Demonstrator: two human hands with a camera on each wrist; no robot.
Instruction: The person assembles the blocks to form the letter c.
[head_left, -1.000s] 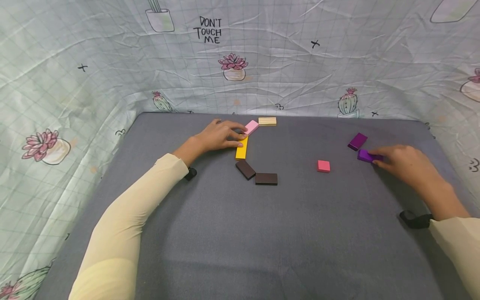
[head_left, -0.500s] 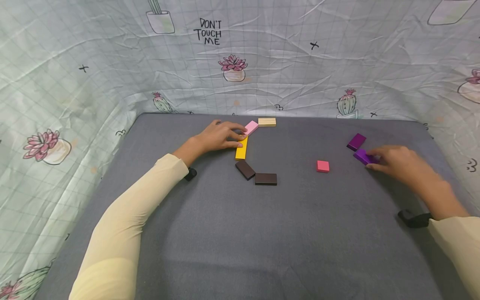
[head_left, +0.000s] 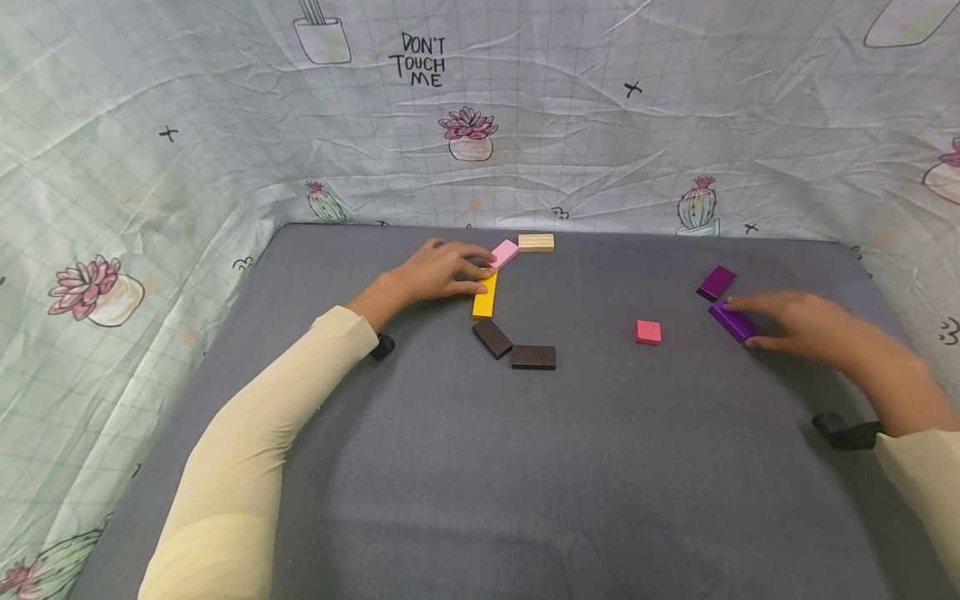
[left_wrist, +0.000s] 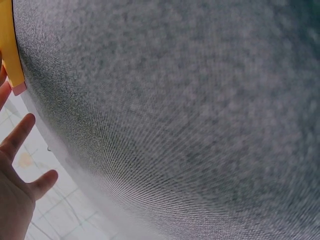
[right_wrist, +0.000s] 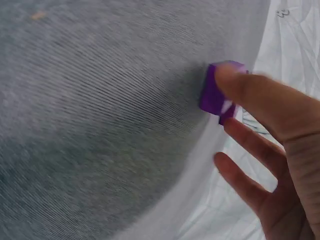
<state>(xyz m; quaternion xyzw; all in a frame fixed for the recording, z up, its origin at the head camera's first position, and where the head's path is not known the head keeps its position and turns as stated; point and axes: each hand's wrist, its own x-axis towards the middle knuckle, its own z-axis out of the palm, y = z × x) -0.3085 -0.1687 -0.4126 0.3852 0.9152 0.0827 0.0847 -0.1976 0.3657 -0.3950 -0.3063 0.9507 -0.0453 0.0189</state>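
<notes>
In the head view my left hand (head_left: 444,272) rests at a yellow block (head_left: 484,297), with fingertips over its upper end and beside a pink block (head_left: 506,252). The left wrist view shows the yellow block (left_wrist: 9,45) at the edge, with two fingers spread away from it. On the right side, my right hand (head_left: 806,325) pinches a purple block (head_left: 732,322) between index finger and thumb. That block lies slanted on the table, its upper end close to a darker purple block (head_left: 716,283). In the right wrist view the thumb covers part of the purple block (right_wrist: 212,95).
Two dark brown blocks (head_left: 492,339) continue below the yellow one, forming a curve. A striped pale wood block (head_left: 536,242) lies at the pink block's far end. A small red block (head_left: 648,332) sits alone on the grey tabletop (head_left: 525,467). Printed cloth (head_left: 570,108) walls the back and sides.
My right hand has turned the purple block from nearly sideways to a slant, its upper end closer to the dark purple block. The left hand has stayed in place.
</notes>
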